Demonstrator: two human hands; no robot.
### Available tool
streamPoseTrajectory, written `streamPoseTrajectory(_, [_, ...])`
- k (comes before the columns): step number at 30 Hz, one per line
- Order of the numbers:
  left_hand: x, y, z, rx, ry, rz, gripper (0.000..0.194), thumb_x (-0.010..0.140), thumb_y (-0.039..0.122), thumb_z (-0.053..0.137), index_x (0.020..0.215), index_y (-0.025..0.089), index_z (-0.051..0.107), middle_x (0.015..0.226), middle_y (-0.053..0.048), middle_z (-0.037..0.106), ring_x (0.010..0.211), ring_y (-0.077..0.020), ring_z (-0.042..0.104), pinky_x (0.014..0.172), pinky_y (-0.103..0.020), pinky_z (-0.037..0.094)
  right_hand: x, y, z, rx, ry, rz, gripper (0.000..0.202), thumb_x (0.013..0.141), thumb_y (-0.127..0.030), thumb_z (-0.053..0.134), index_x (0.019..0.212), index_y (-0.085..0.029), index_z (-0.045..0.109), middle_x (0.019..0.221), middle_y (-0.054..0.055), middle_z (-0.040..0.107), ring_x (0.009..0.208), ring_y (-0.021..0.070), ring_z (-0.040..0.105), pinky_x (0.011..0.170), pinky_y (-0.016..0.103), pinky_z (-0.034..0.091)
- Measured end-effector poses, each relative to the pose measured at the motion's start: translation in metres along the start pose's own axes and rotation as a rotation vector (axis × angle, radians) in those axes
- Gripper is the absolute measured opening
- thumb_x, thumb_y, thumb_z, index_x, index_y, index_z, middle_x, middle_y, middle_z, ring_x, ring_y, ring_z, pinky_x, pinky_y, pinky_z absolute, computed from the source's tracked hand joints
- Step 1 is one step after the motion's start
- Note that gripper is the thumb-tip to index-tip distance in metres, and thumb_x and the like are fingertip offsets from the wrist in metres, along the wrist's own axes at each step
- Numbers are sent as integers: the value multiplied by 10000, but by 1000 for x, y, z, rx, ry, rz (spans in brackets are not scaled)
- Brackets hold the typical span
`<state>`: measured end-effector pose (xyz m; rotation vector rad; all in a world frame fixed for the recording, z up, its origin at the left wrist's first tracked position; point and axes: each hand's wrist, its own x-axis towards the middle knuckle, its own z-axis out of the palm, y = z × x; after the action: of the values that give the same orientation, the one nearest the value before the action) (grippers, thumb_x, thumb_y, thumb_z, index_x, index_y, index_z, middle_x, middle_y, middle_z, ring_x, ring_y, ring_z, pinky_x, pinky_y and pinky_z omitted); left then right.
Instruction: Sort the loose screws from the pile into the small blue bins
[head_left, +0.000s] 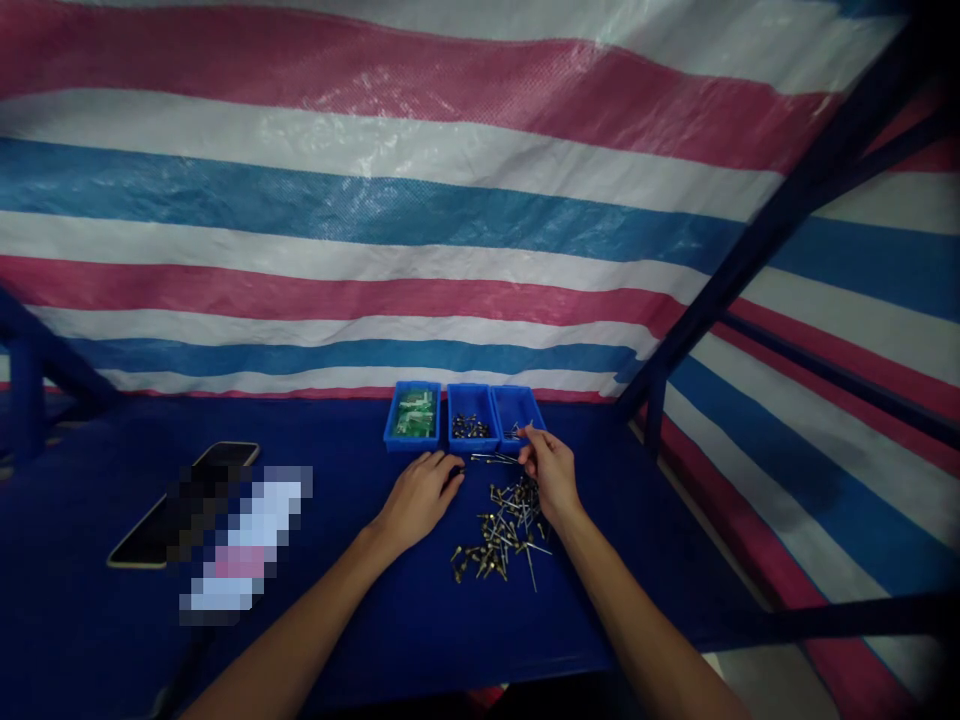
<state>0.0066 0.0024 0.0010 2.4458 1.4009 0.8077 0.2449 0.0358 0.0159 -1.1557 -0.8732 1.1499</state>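
Loose pile: brass-coloured and silvery metal pieces (499,530) lie heaped on the worktop (337,630) between the forearms, probably so either hand can reach them; some have long thin shafts, pointing every way.
Row of pins: at least 2 slim pieces (495,459) lie nearly flat between the pile and the bins, apart from the heap, which likely makes them easier to pick out.
Right hand: hovers at the near edge of the right bin (517,403); the fingers of this hand (551,470) are curled, thumb and index close together, a pose suited to small parts. Whether they pinch a piece, I cannot tell.
Left hand: rests low beside the pile (424,500), fingers bent and close together, thumb near the index; a small dark spot shows at the tips, and I cannot tell if it is held.
Bins: 3 blue trays stand side by side beyond the hands, their walls seeming to hold the kinds apart. The middle bin (469,399) has short brassy parts, the right bin a few slim ones, the left bin (388,428) green packets or boards (416,412).
Phone: lies flat at the left (142,530), well apart from the metal pieces, beside a pixelated patch.
Backdrop: striped sheeting (375,210) hangs behind the worktop.
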Motion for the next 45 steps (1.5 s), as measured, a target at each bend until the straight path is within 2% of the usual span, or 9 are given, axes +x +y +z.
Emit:
streamPoseTrajectory(7, [0,-1,2,-4,14,3,205,1079,284,505,1219,259,653,1062,-27,714,936,-219,683,1012,-449,495,-1,0,1,-30,4,-8,517,822,-644,769,916,-136,739,542,-9,626,410,61,399,398,185,229])
streamPoseTrajectory(11, [0,1,0,8,2,2,208,1084,288,495,1219,246,648,1071,-34,711,961,-227,679,1002,-453,500,-2,-2,2,-140,10,-58,542,862,-697,696,888,-156,716,537,-10,618,405,86,403,409,211,251])
streamPoseTrajectory(15, [0,2,-1,13,0,1,216,1086,296,488,1222,247,648,1067,-38,710,962,-229,680,1011,-456,501,-10,-6,0,-523,-97,-327,462,952,-639,632,789,-208,664,518,-31,591,470,123,501,531,235,378])
streamPoseTrajectory(18, [-1,1,0,7,2,9,222,1088,298,482,1232,255,645,1071,-37,710,959,-226,682,1032,-460,495,-19,-7,0,-916,-221,-550,348,1005,-542,614,882,-231,710,606,-19,642,554,143,584,616,243,397])
streamPoseTrajectory(20, [-1,0,1,6,12,13,225,1086,297,484,1241,253,641,1058,-37,711,963,-232,682,1031,-462,497,-23,-8,1,-1081,-311,-614,315,1022,-526,601,1041,-240,731,736,12,712,672,169,660,655,242,413])
streamPoseTrajectory(26, [-1,0,2,7,20,22,210,1083,290,488,1211,247,648,1089,-45,718,995,-243,681,1030,-470,500,-22,-7,0,-1279,-467,-589,390,1035,-495,604,1336,-255,668,1041,73,782,896,220,726,752,262,473])
streamPoseTrajectory(31, [-1,-1,3,6,31,13,212,1081,287,493,1228,251,642,1097,-39,723,1007,-244,680,1048,-477,490,-19,-5,-1,-1328,-528,-546,294,1037,-423,619,1295,-295,679,1140,42,787,941,221,745,737,263,463])
streamPoseTrajectory(38, [-1,0,2,16,6,1,214,1088,290,485,1231,254,639,1084,-40,714,1007,-244,679,1007,-461,503,-19,-6,0,-1371,-520,-526,129,1068,-347,575,1152,-286,651,1045,7,790,862,187,740,665,253,386])
streamPoseTrajectory(45, [0,0,1,9,12,7,212,1088,296,482,1228,252,635,1074,-37,712,985,-232,679,1022,-456,492,-21,-7,1,-1413,-511,-522,112,1059,-363,578,1092,-262,614,921,3,772,782,186,721,615,264,307])
